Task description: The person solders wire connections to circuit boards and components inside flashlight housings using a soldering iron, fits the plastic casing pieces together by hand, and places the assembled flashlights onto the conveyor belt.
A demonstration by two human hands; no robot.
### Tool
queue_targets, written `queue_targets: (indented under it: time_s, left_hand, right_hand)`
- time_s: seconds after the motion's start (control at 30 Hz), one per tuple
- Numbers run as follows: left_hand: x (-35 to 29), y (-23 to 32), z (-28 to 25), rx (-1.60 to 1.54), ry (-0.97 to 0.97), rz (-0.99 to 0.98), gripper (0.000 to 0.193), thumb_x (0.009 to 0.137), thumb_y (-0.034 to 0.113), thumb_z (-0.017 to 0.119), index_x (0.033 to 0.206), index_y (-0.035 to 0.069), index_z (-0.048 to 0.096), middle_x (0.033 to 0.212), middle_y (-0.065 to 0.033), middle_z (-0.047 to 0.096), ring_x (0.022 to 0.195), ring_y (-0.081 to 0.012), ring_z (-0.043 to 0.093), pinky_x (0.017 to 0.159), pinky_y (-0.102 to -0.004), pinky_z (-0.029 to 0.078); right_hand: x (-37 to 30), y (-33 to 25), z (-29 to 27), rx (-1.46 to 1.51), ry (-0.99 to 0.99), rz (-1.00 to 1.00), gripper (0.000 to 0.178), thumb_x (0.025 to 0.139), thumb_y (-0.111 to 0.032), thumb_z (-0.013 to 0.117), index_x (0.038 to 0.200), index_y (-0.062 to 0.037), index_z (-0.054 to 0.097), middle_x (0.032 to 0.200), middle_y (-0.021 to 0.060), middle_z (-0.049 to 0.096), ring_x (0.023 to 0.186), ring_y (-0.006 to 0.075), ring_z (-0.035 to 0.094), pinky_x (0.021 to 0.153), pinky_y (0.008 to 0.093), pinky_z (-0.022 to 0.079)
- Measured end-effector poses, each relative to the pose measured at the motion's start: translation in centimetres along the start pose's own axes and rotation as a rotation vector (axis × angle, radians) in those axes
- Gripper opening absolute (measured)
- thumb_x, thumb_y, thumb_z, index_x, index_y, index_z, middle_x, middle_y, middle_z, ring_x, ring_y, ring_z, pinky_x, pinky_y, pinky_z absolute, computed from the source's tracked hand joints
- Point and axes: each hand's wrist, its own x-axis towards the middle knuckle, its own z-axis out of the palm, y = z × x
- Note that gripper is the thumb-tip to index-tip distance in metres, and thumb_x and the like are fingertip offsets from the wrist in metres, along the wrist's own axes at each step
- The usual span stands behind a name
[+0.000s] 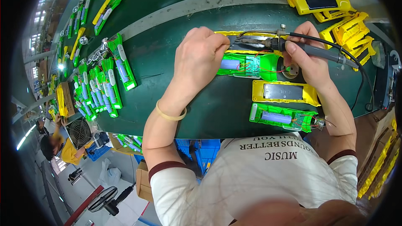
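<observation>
My right hand (pixel 309 56) grips a soldering iron (pixel 320 51), its tip pointing left over a yellow housing half (pixel 238 32) with a dark panel. A thin metal tube on a clamp runs along the iron toward the tip. Beside that tip, my left hand (pixel 200 56) is closed in a pinch; whatever lies between its fingertips is too small to make out. Directly below sits an open green housing (pixel 269 66) with a blue battery cell (pixel 230 64), a circuit board (pixel 252 65) and red wires. Nearer me lie another yellow housing half (pixel 258 95) and a second green housing (pixel 298 121).
Rows of green housings (pixel 98 88) with battery cells cover the table's left side. Yellow housing halves (pixel 320 3) are piled at the far right. A metal strip (pixel 201 2) crosses the green table (pixel 167 37). The iron's black cable (pixel 366 79) hangs at right. A co-worker (pixel 71 152) is at far left.
</observation>
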Motion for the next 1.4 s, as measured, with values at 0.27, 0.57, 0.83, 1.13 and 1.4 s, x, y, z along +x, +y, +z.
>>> queue_targets:
  time_s: [0.27, 0.57, 0.83, 1.13, 1.4]
  left_hand:
    - [0.1, -0.5, -0.3, -0.061, -0.131, -0.05, 0.002, 0.067, 0.002, 0.062, 0.069, 0.003, 0.062, 0.073, -0.0114, 0.048, 0.065, -0.0274, 0.053, 0.058, -0.0353, 0.047]
    - [0.2, -0.4, -0.5, -0.027, -0.148, -0.046, 0.002, 0.068, 0.002, 0.06, 0.07, 0.001, 0.06, 0.074, -0.0126, 0.049, 0.065, -0.0278, 0.053, 0.058, -0.0355, 0.046]
    - [0.2, -0.1, -0.8, 0.028, -0.193, -0.086, 0.005, 0.07, 0.006, 0.062, 0.074, 0.003, 0.062, 0.073, -0.0092, 0.049, 0.067, -0.0228, 0.053, 0.06, -0.032, 0.045]
    - [0.4, 0.5, -0.8, 0.071, -0.203, -0.068, 0.007, 0.07, 0.006, 0.062, 0.075, 0.001, 0.062, 0.072, -0.0092, 0.051, 0.068, -0.0227, 0.052, 0.063, -0.0317, 0.045]
    - [1.3, 1.8, -1.0, 0.126, -0.282, -0.107, 0.008, 0.07, 0.008, 0.061, 0.075, 0.002, 0.062, 0.072, -0.0094, 0.051, 0.069, -0.0232, 0.052, 0.064, -0.0322, 0.045]
  right_hand:
    - [0.1, 2.0, 0.7, -0.008, -0.044, 0.026, 0.025, 0.08, -0.014, 0.062, 0.086, -0.0054, 0.04, 0.068, -0.0001, 0.05, 0.057, 0.0041, 0.046, 0.05, 0.0198, 0.037]
    - [0.4, 1.6, 1.3, -0.192, -0.077, 0.014, 0.026, 0.078, -0.015, 0.064, 0.083, -0.0055, 0.04, 0.066, -0.0017, 0.048, 0.059, 0.0031, 0.044, 0.05, 0.02, 0.034]
    - [-0.9, -0.9, -0.9, 0.018, 0.063, -0.075, 0.021, 0.081, -0.016, 0.06, 0.085, -0.0063, 0.042, 0.065, 0.002, 0.05, 0.051, 0.006, 0.045, 0.048, 0.0188, 0.035]
    - [-7.7, 0.3, -8.8, 0.019, 0.542, -0.327, 0.016, 0.086, -0.018, 0.054, 0.088, -0.0052, 0.045, 0.065, 0.0057, 0.05, 0.051, 0.0079, 0.04, 0.047, 0.0198, 0.03]
    - [-9.4, 3.1, -9.7, 0.153, 0.621, -0.357, 0.015, 0.086, -0.017, 0.052, 0.088, -0.0035, 0.047, 0.07, 0.009, 0.051, 0.057, 0.0127, 0.042, 0.053, 0.0225, 0.033]
